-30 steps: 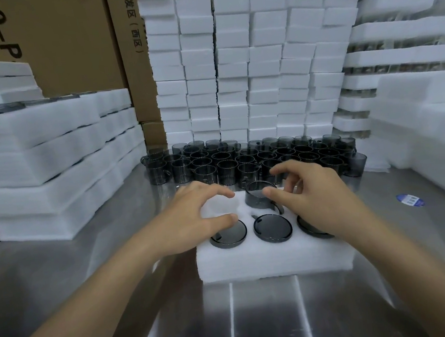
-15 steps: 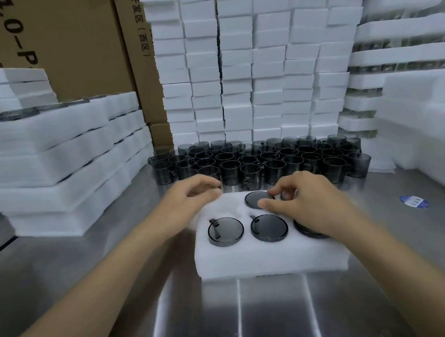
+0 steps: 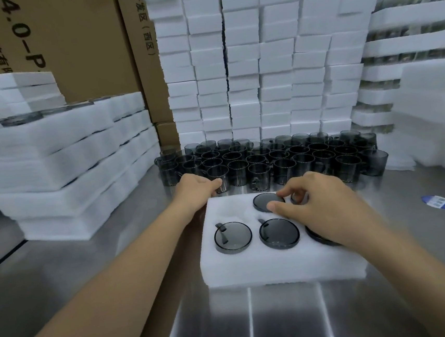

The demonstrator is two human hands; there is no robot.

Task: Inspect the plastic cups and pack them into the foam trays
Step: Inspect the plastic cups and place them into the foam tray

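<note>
Sunk base-up in the back-middle pocket of the tray (image 3: 280, 268): one cup (image 3: 264, 201), mouth down, for shelter inside the foam. Pinched at its edge by the right hand (image 3: 326, 212), with thumb and forefinger curled on it and the other fingers bent over the back-right pocket. Probably pressing it level with the foam top.

Along the front edge of the tray, three front cups (image 3: 279, 234) seated the same way, the right one half hidden under the palm. Handles of the left and middle ones laid in small slots, hence the same turn for both. Back-left pocket (image 3: 229, 208) empty. Back-right pocket covered by fingers, so not possible to judge.

Beyond the back edge of the tray, on the table (image 3: 90, 276): loose cups (image 3: 296, 158) standing mouth-up in rows, close enough for a short reach. Gripped there by the left hand (image 3: 195, 190): the nearest cup (image 3: 223, 175), fingers wrapped round its wall. Likely meant for the empty pocket after a look.

Along the left and back edges of the table, foam stacks (image 3: 52, 157). Behind these, boxes (image 3: 68, 47).
</note>
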